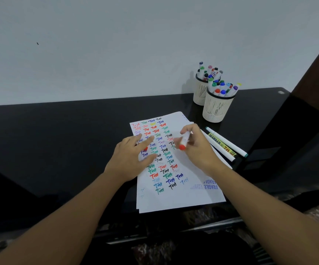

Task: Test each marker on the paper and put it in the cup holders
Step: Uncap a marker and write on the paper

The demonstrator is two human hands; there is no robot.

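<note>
Gripping a red-capped marker (184, 140), my right hand (197, 148) has its fingers curled round the barrel above the paper (183, 196), cap end pointing toward me. My left hand (131, 159) lies flat on the paper's left part, fingers straight and spread, holding nothing. The paper, covered in coloured "Test" marks, sits at the bench (59, 150) near edge, right of centre. Three more markers (225, 143) lie on the bench just beside the paper's right edge. Two cup holders (215, 108) stand touching near the bench's far right corner, both filled with markers.
</note>
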